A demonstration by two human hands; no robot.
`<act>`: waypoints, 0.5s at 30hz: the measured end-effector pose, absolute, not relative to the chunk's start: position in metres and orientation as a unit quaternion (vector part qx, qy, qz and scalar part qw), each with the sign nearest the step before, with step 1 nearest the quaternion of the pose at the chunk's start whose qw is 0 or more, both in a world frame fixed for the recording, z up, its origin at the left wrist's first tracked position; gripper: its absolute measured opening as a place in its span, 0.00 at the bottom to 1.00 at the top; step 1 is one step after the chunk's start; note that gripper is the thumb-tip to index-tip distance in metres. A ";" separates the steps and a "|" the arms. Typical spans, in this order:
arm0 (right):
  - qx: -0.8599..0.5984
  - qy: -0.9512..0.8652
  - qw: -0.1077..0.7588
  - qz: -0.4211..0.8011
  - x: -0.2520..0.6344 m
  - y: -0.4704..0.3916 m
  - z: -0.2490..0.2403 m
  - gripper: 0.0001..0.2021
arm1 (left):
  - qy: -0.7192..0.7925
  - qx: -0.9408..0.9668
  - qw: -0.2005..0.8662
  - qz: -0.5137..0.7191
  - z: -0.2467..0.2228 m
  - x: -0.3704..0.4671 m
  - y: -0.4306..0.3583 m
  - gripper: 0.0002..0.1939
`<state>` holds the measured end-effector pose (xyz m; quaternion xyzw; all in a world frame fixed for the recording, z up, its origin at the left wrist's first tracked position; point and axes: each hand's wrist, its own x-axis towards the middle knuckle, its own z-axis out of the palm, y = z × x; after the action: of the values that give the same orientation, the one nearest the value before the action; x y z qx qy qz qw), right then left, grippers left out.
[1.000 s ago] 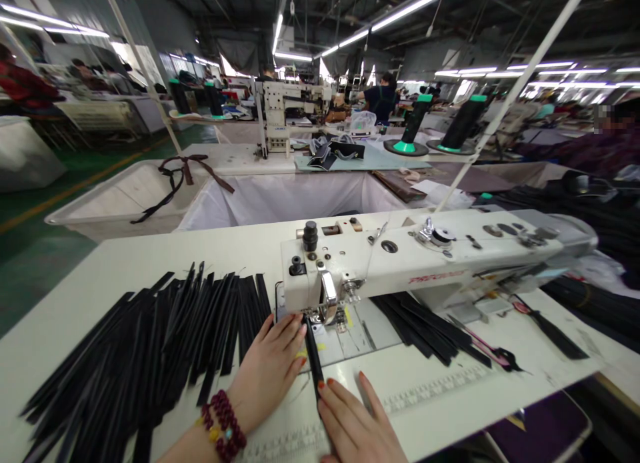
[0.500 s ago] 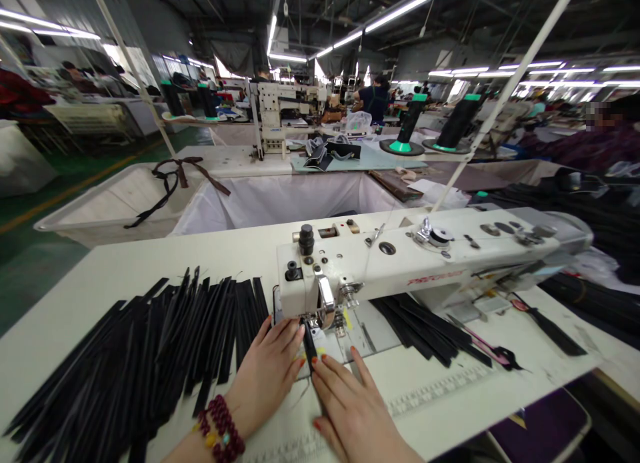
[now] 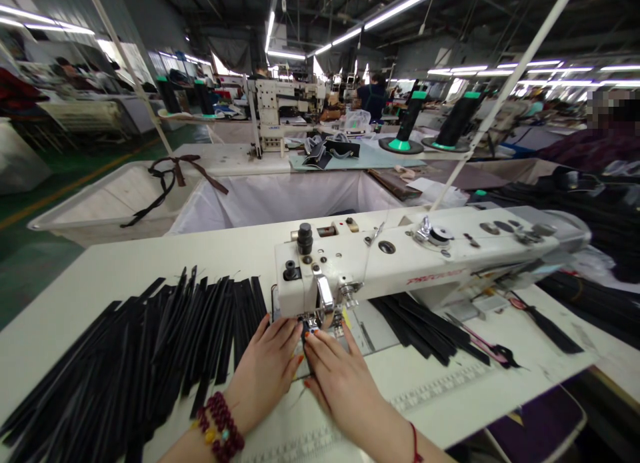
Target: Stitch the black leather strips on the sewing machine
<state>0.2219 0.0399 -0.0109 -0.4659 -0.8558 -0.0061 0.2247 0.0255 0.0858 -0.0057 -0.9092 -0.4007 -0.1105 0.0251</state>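
A second sewing machine (image 3: pixel 269 106) is standing on the far table (image 3: pixel 237 159) — black thread cones (image 3: pixel 413 117) are rising to its right. A dark ribbon (image 3: pixel 179 174) is dangling over a pale bin (image 3: pixel 107 197).

Left wrist (image 3: pixel 239 404): maroon beads (image 3: pixel 220 409), yellow and turquoise accents (image 3: pixel 225 434). Right wrist (image 3: pixel 397 426): thin red cord (image 3: pixel 415 441). Orange nail polish (image 3: pixel 300 359).

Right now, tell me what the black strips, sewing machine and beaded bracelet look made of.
Black strips: dark, faintly sheened; leather or synthetic, unclear which.
Sewing machine: probably painted metal, smooth white with shiny metallic fittings.
Beaded bracelet: glossy maroon, perhaps wood or plastic.
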 end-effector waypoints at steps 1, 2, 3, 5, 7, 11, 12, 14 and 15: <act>-0.468 -0.854 0.227 -0.011 0.221 0.042 -0.012 0.20 | -0.400 -0.909 0.022 -0.112 -0.006 0.025 0.086 0.20; -0.471 -0.852 0.229 -0.016 0.219 0.044 -0.013 0.20 | -0.402 -0.908 0.019 -0.113 -0.006 0.025 0.087 0.20; -0.474 -0.850 0.230 -0.022 0.218 0.045 -0.013 0.20 | -0.404 -0.908 0.017 -0.113 -0.006 0.026 0.087 0.19; -0.478 -0.848 0.227 -0.033 0.215 0.047 -0.015 0.20 | -0.409 -0.905 0.012 -0.113 -0.007 0.026 0.088 0.19; -0.483 -0.846 0.224 -0.037 0.213 0.048 -0.016 0.20 | -0.411 -0.904 0.008 -0.115 -0.006 0.026 0.087 0.20; -0.492 -0.841 0.221 -0.038 0.213 0.047 -0.021 0.20 | -0.400 -0.909 -0.009 -0.118 0.001 0.024 0.087 0.19; -0.491 -0.842 0.220 -0.038 0.214 0.046 -0.023 0.20 | -0.394 -0.911 -0.019 -0.120 0.004 0.022 0.088 0.19; -0.487 -0.844 0.220 -0.035 0.214 0.046 -0.024 0.20 | -0.386 -0.912 -0.042 -0.130 0.012 0.020 0.094 0.17; -0.485 -0.844 0.226 -0.033 0.214 0.045 -0.024 0.20 | -0.387 -0.910 -0.052 -0.138 0.015 0.020 0.098 0.17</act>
<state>0.2137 0.0450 -0.0239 -0.4849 -0.8443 -0.0331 0.2255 0.0197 0.0983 0.0151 -0.9100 -0.3874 -0.1379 -0.0519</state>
